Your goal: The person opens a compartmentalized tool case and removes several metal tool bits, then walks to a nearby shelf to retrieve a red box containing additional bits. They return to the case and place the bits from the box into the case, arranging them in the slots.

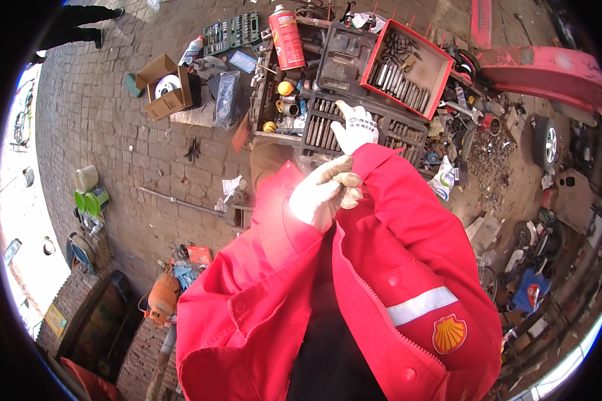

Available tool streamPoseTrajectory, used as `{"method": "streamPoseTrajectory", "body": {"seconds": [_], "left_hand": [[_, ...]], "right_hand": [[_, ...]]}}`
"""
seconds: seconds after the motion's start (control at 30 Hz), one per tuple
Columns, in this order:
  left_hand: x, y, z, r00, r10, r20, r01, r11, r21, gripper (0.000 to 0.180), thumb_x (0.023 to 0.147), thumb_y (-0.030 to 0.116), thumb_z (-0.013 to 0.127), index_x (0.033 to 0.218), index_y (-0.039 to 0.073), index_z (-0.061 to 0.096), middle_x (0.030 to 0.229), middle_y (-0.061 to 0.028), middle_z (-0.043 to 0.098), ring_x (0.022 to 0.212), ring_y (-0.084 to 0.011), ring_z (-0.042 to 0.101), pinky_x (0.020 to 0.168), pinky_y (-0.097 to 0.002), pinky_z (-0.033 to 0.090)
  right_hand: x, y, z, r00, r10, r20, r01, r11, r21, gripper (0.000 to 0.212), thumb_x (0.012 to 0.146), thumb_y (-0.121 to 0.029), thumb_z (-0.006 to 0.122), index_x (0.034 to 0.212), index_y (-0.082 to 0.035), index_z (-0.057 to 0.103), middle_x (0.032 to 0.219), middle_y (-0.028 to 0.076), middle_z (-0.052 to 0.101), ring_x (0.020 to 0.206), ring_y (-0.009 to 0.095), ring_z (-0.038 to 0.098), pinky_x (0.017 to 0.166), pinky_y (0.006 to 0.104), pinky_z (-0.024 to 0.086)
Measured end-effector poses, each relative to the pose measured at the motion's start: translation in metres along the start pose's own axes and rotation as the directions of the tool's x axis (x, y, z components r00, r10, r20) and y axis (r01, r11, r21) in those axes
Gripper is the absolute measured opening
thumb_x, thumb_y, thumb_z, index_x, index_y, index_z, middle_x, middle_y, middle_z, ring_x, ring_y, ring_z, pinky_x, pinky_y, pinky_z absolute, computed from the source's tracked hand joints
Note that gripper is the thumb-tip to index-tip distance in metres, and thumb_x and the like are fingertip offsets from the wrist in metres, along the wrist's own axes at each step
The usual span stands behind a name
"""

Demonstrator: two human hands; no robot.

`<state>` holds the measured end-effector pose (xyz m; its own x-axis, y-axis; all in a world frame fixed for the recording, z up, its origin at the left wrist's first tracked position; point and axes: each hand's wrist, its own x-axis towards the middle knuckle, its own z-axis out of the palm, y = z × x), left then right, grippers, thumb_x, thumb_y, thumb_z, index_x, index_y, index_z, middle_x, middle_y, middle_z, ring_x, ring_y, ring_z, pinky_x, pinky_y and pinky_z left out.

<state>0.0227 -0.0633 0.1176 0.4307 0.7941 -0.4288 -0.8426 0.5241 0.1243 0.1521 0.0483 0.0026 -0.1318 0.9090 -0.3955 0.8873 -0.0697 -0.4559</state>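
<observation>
My left hand (324, 192), in a white work glove with tan finger coating, is closed beside the red right sleeve (408, 194), near its cuff. Its curled fingers hide whatever they hold. Farther ahead, my right hand (358, 129), gloved in white with dark print, hovers over or rests on the dark tool case (364, 100). One digit stretches out to the left, and nothing shows in this hand. Rows of metal sockets (321, 134) lie in the case on both sides of the hand. Behind it stands a red-rimmed tray (441, 80) with many metal bits.
A red spray can (286, 40) lies among tools at the back, near a green socket set (231, 33). An open cardboard box (164, 100) is to the left. A red metal beam (542, 70) and a wheel (546, 144) lie at right. Someone's legs (80, 23) show far left.
</observation>
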Motion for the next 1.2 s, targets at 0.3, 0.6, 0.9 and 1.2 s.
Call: {"method": "streamPoseTrajectory", "body": {"seconds": [0.3,0.6,0.9,1.2], "left_hand": [[0.004,0.001,-0.004,0.998,-0.028,0.059,0.034,0.995,-0.096,0.057,0.089,0.011,0.070,0.140,0.006,0.045,0.110,-0.0096,0.057,0.098,-0.0269,0.060,0.081,-0.0356,0.047],[-0.002,0.001,-0.006,0.998,-0.004,-0.061,0.003,1.000,-0.005,0.057,0.090,0.011,0.070,0.141,0.007,0.046,0.111,-0.0117,0.057,0.096,-0.0293,0.061,0.081,-0.0372,0.048],[0.003,0.003,-0.002,0.995,-0.060,-0.081,0.070,0.989,0.128,0.055,0.085,0.021,0.076,0.133,0.009,0.052,0.103,-0.0025,0.057,0.091,-0.0195,0.058,0.075,-0.0319,0.045],[0.005,0.005,-0.018,0.965,0.019,-0.263,0.015,0.992,0.129,0.047,0.091,0.021,0.071,0.129,0.006,0.049,0.101,-0.0044,0.057,0.089,-0.0194,0.058,0.072,-0.0299,0.049]], "right_hand": [[0.009,-0.019,0.008,0.995,-0.076,-0.058,0.073,0.996,-0.049,0.051,0.087,-0.034,0.065,0.136,-0.024,0.057,0.119,0.011,0.058,0.114,0.032,0.055,0.097,0.0477,0.047],[0.031,-0.031,0.042,0.944,-0.197,-0.263,0.112,0.946,-0.305,0.013,0.088,-0.017,0.057,0.097,-0.014,0.065,0.093,0.006,0.061,0.095,0.025,0.059,0.082,0.0426,0.046],[0.050,-0.042,0.029,0.976,-0.213,-0.035,0.172,0.868,-0.465,0.013,0.084,-0.016,0.062,0.087,-0.011,0.074,0.093,0.007,0.069,0.092,0.024,0.064,0.076,0.0404,0.049],[-0.006,-0.024,-0.014,0.886,-0.183,-0.426,0.206,0.979,0.008,0.019,0.080,-0.029,0.066,0.092,-0.016,0.071,0.088,0.006,0.065,0.089,0.026,0.063,0.081,0.0424,0.050]]}}
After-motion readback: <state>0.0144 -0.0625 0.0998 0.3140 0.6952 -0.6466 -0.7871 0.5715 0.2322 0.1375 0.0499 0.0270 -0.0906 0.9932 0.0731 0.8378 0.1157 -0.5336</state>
